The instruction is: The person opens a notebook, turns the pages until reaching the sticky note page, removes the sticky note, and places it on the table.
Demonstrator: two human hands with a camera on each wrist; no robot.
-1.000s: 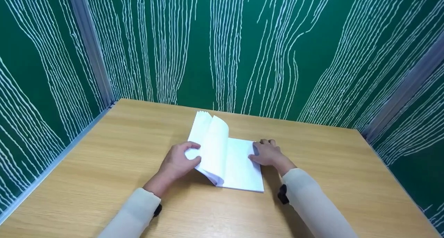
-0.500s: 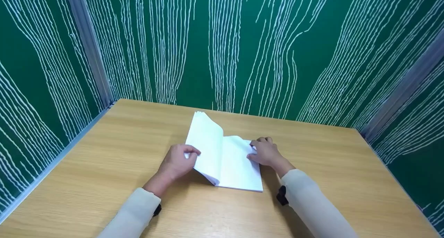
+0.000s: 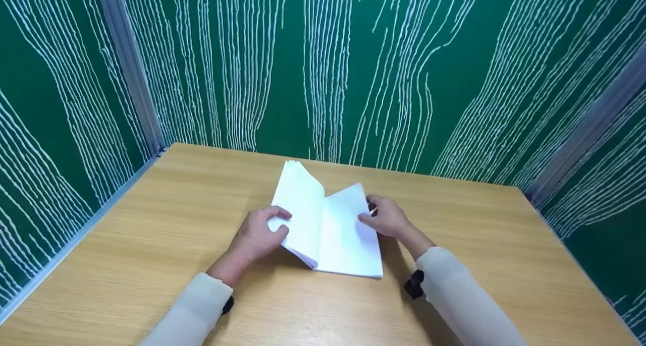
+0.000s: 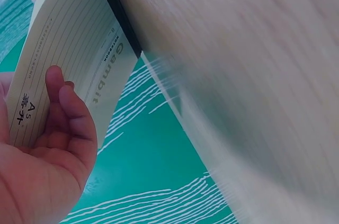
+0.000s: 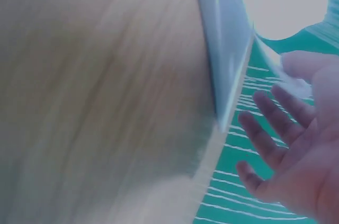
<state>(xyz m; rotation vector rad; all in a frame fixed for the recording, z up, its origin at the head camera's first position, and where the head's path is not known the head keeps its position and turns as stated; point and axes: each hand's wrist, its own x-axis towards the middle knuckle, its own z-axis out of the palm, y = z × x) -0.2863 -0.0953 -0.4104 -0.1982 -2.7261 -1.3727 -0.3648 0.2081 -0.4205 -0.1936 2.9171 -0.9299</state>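
An open notebook (image 3: 348,240) with blank-looking white pages lies in the middle of the table, its left half raised and tilted. My left hand (image 3: 260,232) grips that raised half by its outer edge, thumb on the pages. In the left wrist view the notebook's cover (image 4: 74,44) shows ruled lines and the word Gambit, with curled fingers (image 4: 77,113) against it. At the right edge my right hand (image 3: 391,217) pinches a lifted page (image 3: 348,199) near its upper corner. Its other fingers (image 5: 270,123) spread below the page in the right wrist view.
The wooden table (image 3: 202,194) reaches back to a green wall (image 3: 282,83) with wavy white lines. Grey posts (image 3: 131,68) stand at the corners. Both sleeves are pale, with a dark wrist device (image 3: 415,284) under the right one.
The left hand's curved page now lies back against the left half. The right hand has lifted a page's upper corner off the right half. The left hand has stayed at the edge.
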